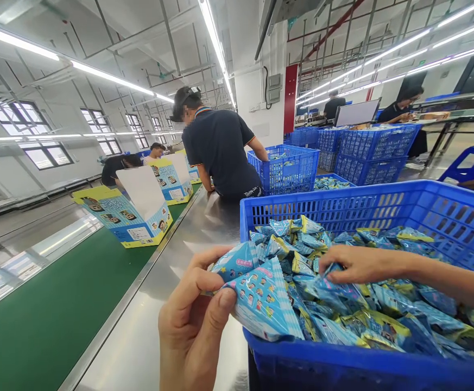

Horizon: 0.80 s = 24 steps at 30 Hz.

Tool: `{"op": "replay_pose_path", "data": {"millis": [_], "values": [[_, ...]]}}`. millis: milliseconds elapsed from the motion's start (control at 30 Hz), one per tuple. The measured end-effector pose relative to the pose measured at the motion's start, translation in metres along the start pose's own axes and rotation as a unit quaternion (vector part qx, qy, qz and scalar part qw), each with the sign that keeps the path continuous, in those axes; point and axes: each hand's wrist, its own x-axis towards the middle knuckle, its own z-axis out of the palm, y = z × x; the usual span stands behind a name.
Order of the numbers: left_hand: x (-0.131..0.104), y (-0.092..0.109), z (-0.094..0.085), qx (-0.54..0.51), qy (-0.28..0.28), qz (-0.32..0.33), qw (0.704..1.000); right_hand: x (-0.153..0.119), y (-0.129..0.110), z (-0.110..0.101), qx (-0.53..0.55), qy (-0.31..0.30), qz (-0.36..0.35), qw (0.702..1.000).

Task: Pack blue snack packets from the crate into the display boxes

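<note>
My left hand [202, 312] is closed on two blue triangular packets [261, 298], pinched between thumb and fingers at the near left corner of a blue crate [367, 353]. The crate holds a heap of similar blue and yellow packets [387, 326]. Over the middle of the heap is my right hand [348, 264], reaching in from the right side, its fingers pressed around a blue packet [334, 271] among the others. Part of that packet is hidden by the fingers.
A steel ledge [139, 326] runs beside a green conveyor belt [49, 326] at left. Printed cartons [134, 217] stand on the belt. A person in a dark shirt [224, 146] leans by another blue crate [285, 168] ahead. More stacked crates [375, 146] and people are farther back.
</note>
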Motion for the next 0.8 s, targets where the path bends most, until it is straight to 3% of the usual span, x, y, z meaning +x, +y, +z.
{"op": "replay_pose_path", "data": {"millis": [133, 267, 400, 500, 667, 800], "values": [[0.0, 0.0, 0.0, 0.006, -0.005, -0.005, 1.0, 0.001, -0.004, 0.019, -0.052, -0.091, -0.022, 0.994], [0.0, 0.002, 0.001, 0.015, -0.01, 0.0, 1.0, 0.008, -0.006, 0.035, -0.066, -0.106, -0.018, 0.992], [0.002, 0.002, 0.002, 0.015, -0.006, 0.0, 1.0, 0.01, -0.008, 0.037, -0.062, -0.051, -0.006, 0.997], [0.001, 0.002, 0.001, 0.011, -0.003, -0.009, 1.0, 0.007, -0.014, 0.023, -0.044, -0.004, -0.012, 0.999], [-0.002, 0.004, 0.001, 0.005, -0.015, -0.012, 1.0, 0.0, -0.026, -0.007, 0.182, 0.081, -0.019, 0.98], [-0.003, 0.002, 0.001, 0.003, -0.019, -0.018, 1.0, 0.001, -0.034, -0.007, 0.138, 0.097, -0.026, 0.985]]}}
